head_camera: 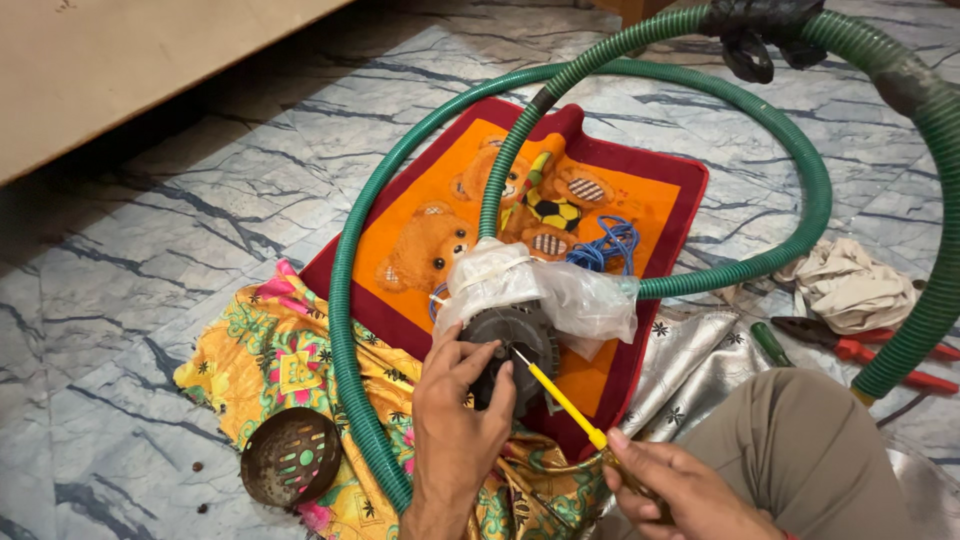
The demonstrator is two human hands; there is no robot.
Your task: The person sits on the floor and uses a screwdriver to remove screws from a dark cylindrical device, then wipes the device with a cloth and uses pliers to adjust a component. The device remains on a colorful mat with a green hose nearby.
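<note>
Left hand [455, 415] clamps its fingers around the dark round ribbed motor end [512, 350], plastic-wrapped, at lower centre of the frame. Right hand [680, 490], fisted on the yellow-shafted screwdriver [560, 397], sits lower right; the shaft runs up-left, tip touching the motor face just beside the left fingers.

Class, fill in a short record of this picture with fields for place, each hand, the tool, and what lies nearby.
Place: marble-patterned floor, with an orange teddy-bear mat on it
Left hand: grips the dark round pump end, which is partly wrapped in a plastic bag
Right hand: holds a yellow screwdriver, tip against the pump end
Hose: green ribbed hose looping around the mat
Nearby: round slotted cover on a flowered cloth; red pliers; crumpled rag
</note>
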